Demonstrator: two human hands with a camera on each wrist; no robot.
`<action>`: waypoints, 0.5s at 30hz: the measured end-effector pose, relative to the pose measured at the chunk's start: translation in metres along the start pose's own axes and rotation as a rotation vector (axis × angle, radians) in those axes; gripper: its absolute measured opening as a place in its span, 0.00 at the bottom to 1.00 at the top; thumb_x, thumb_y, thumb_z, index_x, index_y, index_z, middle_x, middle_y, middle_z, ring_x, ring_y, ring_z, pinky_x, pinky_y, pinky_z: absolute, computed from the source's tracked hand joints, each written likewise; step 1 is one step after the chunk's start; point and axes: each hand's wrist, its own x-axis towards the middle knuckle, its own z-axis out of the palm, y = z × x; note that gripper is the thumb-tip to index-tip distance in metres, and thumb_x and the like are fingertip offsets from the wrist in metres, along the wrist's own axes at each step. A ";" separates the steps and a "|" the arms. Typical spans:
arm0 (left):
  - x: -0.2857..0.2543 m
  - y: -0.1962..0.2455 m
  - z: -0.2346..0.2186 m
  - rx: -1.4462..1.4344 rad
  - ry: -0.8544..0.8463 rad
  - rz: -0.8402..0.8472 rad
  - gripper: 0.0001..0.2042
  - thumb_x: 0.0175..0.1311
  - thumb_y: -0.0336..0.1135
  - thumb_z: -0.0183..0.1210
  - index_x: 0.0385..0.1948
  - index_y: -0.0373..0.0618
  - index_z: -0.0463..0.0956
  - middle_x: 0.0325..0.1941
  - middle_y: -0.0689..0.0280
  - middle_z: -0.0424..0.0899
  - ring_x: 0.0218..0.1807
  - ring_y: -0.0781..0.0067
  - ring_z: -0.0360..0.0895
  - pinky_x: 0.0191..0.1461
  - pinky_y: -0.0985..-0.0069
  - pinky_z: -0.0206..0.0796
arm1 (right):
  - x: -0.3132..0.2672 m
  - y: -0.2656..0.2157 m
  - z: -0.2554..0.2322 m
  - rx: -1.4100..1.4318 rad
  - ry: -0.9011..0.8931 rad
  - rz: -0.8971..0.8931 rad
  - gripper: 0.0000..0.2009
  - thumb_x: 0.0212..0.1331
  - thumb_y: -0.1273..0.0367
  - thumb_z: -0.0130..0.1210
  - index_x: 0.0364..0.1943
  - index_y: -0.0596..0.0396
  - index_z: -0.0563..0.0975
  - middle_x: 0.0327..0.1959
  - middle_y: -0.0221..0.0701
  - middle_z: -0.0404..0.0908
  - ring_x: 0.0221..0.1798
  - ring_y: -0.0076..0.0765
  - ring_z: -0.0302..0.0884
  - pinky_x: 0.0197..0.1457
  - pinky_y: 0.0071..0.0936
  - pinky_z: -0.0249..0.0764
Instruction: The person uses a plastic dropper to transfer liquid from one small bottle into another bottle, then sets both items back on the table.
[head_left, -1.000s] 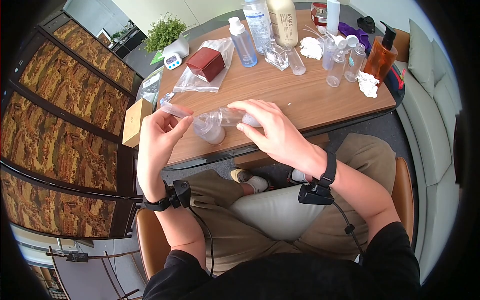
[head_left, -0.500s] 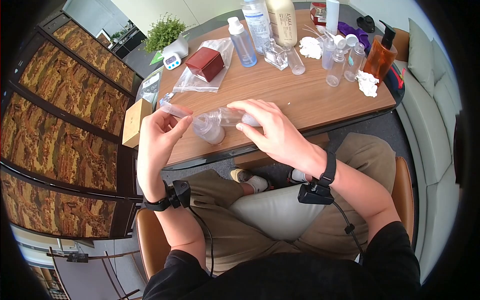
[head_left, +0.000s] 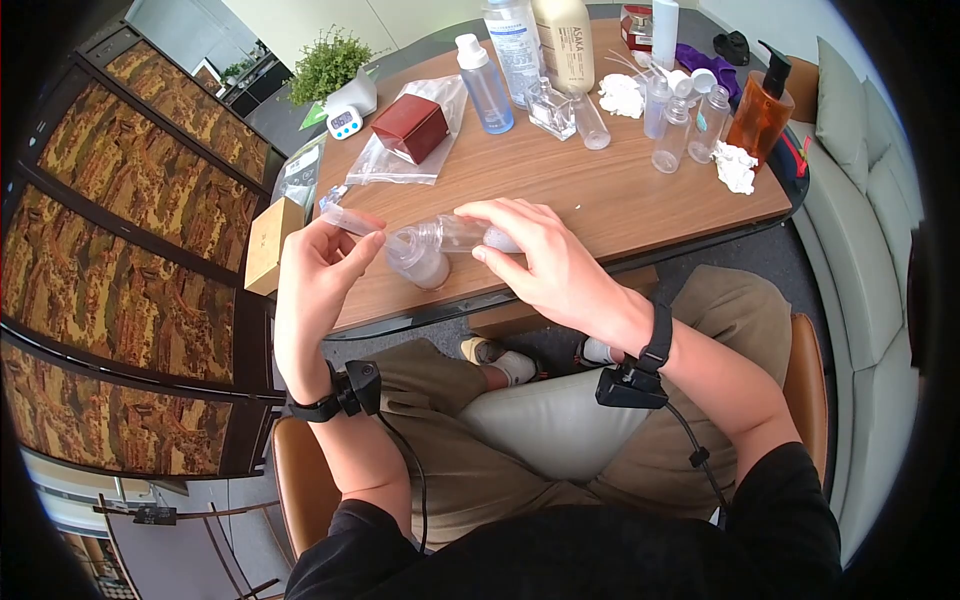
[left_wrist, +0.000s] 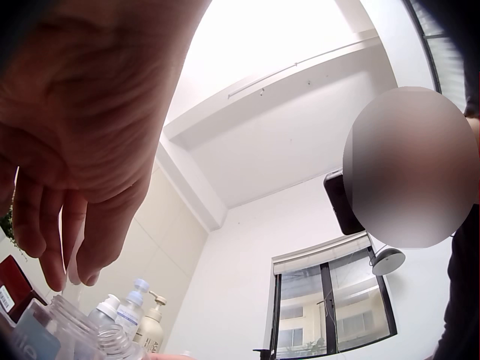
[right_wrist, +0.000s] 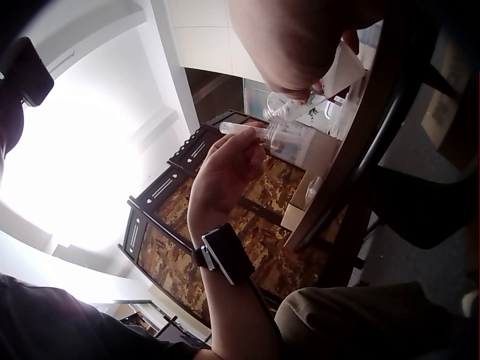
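Observation:
A clear wide-mouthed bottle (head_left: pixel 420 262) with cloudy contents stands near the table's front edge. My left hand (head_left: pixel 323 270) pinches a translucent tube (head_left: pixel 350 221) between thumb and fingers, its lower end at the bottle's mouth. In my right hand (head_left: pixel 535 250) a second clear bottle (head_left: pixel 455 234) lies tilted sideways, its neck at the rim of the first one. In the right wrist view the left hand (right_wrist: pixel 229 169) holds the tube (right_wrist: pixel 238 129) beside the open bottle (right_wrist: pixel 311 148). The left wrist view shows the left fingers above the bottle (left_wrist: pixel 64 330).
Behind the hands are a dark red box (head_left: pixel 411 130) on a plastic bag, a white timer (head_left: pixel 345 122) and a blue bottle (head_left: pixel 486 88). Small bottles (head_left: pixel 671 140), crumpled tissue (head_left: pixel 736 169) and an amber pump bottle (head_left: pixel 762 115) stand at the right. A cardboard box (head_left: pixel 273 245) is at the left edge.

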 end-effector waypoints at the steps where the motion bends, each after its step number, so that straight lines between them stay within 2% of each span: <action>1: 0.000 0.001 0.000 0.000 0.000 0.000 0.10 0.73 0.33 0.71 0.47 0.36 0.90 0.24 0.79 0.77 0.27 0.91 0.65 0.31 0.82 0.55 | 0.000 0.000 0.000 -0.001 0.001 0.000 0.18 0.72 0.73 0.61 0.64 0.60 0.79 0.54 0.44 0.87 0.57 0.55 0.84 0.67 0.51 0.75; 15: -0.001 0.002 0.001 -0.009 0.006 -0.002 0.10 0.73 0.32 0.71 0.47 0.36 0.90 0.25 0.79 0.77 0.27 0.92 0.65 0.31 0.82 0.54 | 0.000 0.000 0.000 0.005 0.001 -0.001 0.19 0.72 0.74 0.61 0.64 0.61 0.78 0.54 0.46 0.87 0.56 0.57 0.84 0.66 0.51 0.76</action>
